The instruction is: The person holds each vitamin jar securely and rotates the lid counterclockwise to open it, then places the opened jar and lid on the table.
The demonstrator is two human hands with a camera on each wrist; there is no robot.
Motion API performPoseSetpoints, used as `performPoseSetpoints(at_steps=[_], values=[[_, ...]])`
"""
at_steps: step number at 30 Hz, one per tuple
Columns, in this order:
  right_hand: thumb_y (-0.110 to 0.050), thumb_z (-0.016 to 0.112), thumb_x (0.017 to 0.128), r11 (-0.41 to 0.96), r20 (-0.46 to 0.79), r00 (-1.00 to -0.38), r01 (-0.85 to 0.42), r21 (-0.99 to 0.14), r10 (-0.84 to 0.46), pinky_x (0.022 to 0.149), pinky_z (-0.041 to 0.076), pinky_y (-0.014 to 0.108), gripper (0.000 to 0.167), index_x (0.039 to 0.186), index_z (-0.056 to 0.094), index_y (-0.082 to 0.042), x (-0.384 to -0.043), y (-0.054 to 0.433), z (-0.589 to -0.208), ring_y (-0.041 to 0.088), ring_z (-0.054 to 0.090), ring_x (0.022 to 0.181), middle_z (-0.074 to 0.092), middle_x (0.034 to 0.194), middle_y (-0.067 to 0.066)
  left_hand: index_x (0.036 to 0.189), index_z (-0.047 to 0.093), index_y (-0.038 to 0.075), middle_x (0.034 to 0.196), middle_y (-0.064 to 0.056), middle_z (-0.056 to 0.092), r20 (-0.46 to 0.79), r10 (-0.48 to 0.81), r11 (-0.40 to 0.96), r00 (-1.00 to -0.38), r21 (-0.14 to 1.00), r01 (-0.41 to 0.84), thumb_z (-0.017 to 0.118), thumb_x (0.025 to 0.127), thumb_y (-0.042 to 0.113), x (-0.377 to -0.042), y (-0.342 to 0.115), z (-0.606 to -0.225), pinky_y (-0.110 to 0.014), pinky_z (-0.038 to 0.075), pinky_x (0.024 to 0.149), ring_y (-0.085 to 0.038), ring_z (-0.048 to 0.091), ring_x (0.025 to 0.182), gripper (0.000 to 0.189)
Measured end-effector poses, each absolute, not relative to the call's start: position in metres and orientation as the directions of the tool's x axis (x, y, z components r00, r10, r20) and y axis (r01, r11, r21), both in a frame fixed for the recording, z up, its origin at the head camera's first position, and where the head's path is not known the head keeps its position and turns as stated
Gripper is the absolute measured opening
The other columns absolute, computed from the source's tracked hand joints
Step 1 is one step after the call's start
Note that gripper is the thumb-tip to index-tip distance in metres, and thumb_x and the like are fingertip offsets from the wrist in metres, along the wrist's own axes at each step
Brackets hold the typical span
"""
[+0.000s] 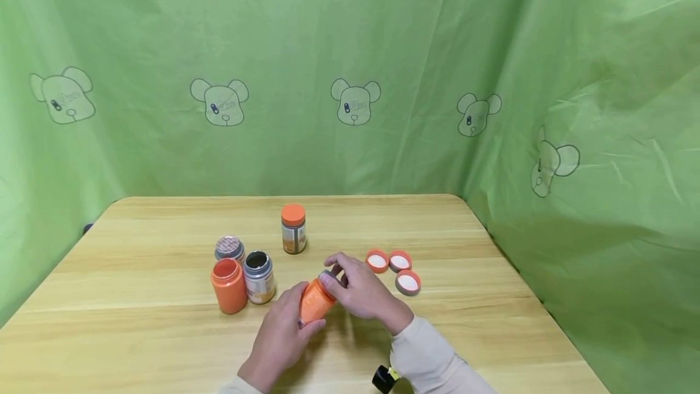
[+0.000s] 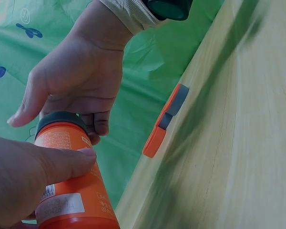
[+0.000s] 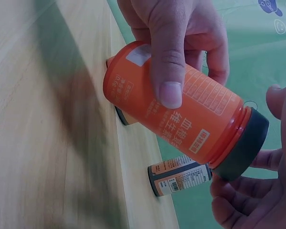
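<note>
My left hand [image 1: 280,332] grips an orange plastic bottle [image 1: 315,304], tilted above the table, with its thumb lying along the printed label. A dark grey screw cap [image 3: 245,147] sits on the bottle's neck. My right hand [image 1: 362,287] is at that cap. In the right wrist view its fingers [image 3: 236,200] are loosely bent and touch or nearly touch the cap's edge, while the thumb stands apart from it. The left wrist view shows the same thumb spread away; part of the right fingers is hidden behind the cap.
Left of the hands stand an uncapped orange bottle [image 1: 229,289], an uncapped grey bottle [image 1: 259,281] and a grey bottle with a patterned seal [image 1: 229,248]. Farther back is a bottle with an orange lid [image 1: 293,231]. Three upturned lids [image 1: 408,283] lie right on the wooden table [image 1: 476,321].
</note>
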State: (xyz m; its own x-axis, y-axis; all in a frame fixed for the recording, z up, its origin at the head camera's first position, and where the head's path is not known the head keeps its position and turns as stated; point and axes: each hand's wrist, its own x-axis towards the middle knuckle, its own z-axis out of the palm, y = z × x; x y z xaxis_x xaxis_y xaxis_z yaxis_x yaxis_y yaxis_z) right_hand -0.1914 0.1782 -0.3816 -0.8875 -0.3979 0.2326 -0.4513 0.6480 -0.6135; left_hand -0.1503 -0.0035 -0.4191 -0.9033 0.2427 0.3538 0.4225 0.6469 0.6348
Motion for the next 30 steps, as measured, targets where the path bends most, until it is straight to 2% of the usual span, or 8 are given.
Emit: performPoseSetpoints(at_steps=[6,12,17,24,30], values=[[-0.038,0.052,0.099,0.643,0.205,-0.893,-0.433,-0.632,-0.4,0.069,0.049,0.028,0.035,0.118,0.056,-0.009,-0.191,0.1776,-0.3827,0.011,0.057,0.076,0.062,0.098,0.001,0.129,0.052,-0.003,0.11,-0.014,0.062,0.354,0.246,0.653,-0.902,0.627,0.424,0.082,0.077,0.02,-0.1503,-0.0037,-0.4188,-0.042,0.05,0.076,-0.022,0.059,0.089,0.064],[-0.029,0.055,0.097,0.597,0.24,-0.864,-0.484,-0.64,-0.443,0.075,0.051,0.034,0.033,0.122,0.055,-0.008,-0.1901,0.1802,-0.3813,0.016,0.058,0.088,0.06,0.107,0.003,0.129,0.051,-0.003,0.111,-0.015,0.062,0.356,0.247,0.659,-0.901,0.621,0.425,0.083,0.077,0.02,-0.1505,-0.0039,-0.4186,-0.041,0.051,0.075,-0.022,0.059,0.09,0.065],[-0.037,0.051,0.099,0.626,0.242,-0.871,-0.479,-0.616,-0.428,0.076,0.05,0.036,0.039,0.124,0.055,-0.007,-0.1905,0.1796,-0.378,0.018,0.058,0.09,0.059,0.113,0.007,0.13,0.051,-0.002,0.112,-0.015,0.062,0.341,0.241,0.656,-0.909,0.633,0.411,0.083,0.077,0.02,-0.1504,-0.0037,-0.4183,-0.042,0.05,0.076,-0.023,0.059,0.09,0.066],[-0.043,0.048,0.1,0.697,0.169,-0.896,-0.428,-0.575,-0.411,0.069,0.048,0.029,0.039,0.119,0.057,-0.01,-0.193,0.1769,-0.3781,0.012,0.057,0.079,0.062,0.095,0.0,0.13,0.051,-0.002,0.112,-0.015,0.061,0.329,0.242,0.66,-0.913,0.634,0.404,0.083,0.077,0.02,-0.1508,-0.0037,-0.4177,-0.043,0.05,0.077,-0.023,0.059,0.091,0.066],[-0.041,0.051,0.099,0.664,0.157,-0.885,-0.437,-0.606,-0.438,0.071,0.049,0.03,0.039,0.121,0.056,-0.009,-0.1921,0.1777,-0.3779,0.013,0.058,0.082,0.062,0.101,0.002,0.131,0.051,-0.002,0.114,-0.015,0.061,0.312,0.251,0.665,-0.916,0.632,0.397,0.082,0.078,0.02,-0.1503,-0.0043,-0.4166,-0.043,0.05,0.079,-0.023,0.059,0.093,0.066]])
